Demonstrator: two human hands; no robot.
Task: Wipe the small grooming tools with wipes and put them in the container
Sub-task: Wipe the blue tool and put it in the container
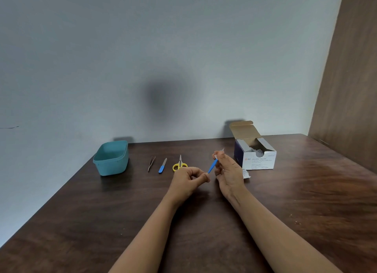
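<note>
Blue-handled tool (212, 166) slants diagonally, handle end low-left pinched by left hand (188, 178), far end pointing up-right into wipe (216, 156) gripped by right hand (228, 170).

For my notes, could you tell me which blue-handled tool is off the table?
The blue-handled tool pinched by the left hand, its tip in a wipe held by the right hand. The other file lies between the tweezers and scissors.
</note>
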